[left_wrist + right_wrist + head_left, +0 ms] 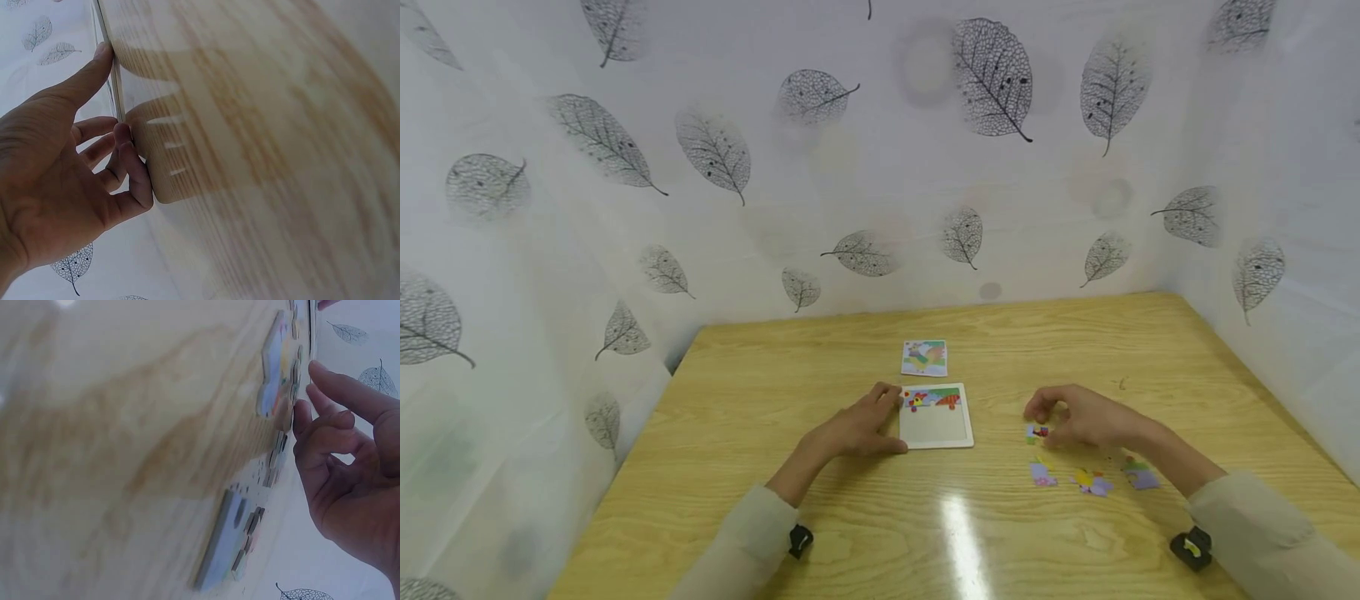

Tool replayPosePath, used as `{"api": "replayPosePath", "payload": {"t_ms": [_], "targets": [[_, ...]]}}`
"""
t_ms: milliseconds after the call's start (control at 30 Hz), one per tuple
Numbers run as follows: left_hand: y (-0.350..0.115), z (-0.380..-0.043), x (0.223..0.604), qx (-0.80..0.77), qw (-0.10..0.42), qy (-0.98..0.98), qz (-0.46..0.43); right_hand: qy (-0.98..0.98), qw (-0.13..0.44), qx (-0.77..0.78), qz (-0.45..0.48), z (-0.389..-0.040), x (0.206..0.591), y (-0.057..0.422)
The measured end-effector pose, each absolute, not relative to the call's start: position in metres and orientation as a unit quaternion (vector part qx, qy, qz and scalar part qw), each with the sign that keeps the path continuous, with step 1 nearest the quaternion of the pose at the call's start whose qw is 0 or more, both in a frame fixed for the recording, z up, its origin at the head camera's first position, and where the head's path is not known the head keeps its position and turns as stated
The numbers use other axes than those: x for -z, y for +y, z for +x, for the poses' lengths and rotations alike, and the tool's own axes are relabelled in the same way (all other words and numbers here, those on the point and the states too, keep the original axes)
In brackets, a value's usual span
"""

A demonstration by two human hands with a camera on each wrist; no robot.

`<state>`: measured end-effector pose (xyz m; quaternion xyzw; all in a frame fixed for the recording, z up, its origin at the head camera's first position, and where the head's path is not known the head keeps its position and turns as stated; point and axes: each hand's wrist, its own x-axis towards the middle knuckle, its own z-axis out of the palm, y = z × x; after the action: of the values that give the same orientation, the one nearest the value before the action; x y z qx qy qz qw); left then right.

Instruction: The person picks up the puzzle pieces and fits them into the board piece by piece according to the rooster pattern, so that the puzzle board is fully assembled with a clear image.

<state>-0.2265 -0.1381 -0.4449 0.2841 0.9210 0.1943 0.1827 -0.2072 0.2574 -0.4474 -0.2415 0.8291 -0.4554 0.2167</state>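
Observation:
A white-framed puzzle tray [967, 417] lies on the table, with joined picture pieces [936, 398] along its top and bare backing below. My left hand [865, 423] rests at the tray's left side, thumb near the lower corner and fingers near the upper one. In the left wrist view, the thumb touches the tray's thin edge [117, 87] and other fingertips meet the tabletop. On the right, my right hand [1090, 417] is bent over a small puzzle piece [1036, 432], thumb and fingers apart. Whether it touches that piece is unclear.
Loose puzzle pieces lie nearer me: a lilac one [1042, 474], a yellow-and-lilac group [1092, 482] and another [1141, 475] below the right wrist. A picture card [924, 357] lies behind the tray. Leaf-patterned cloth [880, 167] rises along the table's back and sides.

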Motion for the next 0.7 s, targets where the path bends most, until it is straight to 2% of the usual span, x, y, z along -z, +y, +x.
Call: {"api": "replayPosePath", "payload": {"t_ms": [700], "targets": [[-0.1372,-0.2253,0.4442,-0.198,0.184,0.923,0.274,0.861,0.144,0.373,-0.313,-0.2072,0.4531,0.2516]]}}
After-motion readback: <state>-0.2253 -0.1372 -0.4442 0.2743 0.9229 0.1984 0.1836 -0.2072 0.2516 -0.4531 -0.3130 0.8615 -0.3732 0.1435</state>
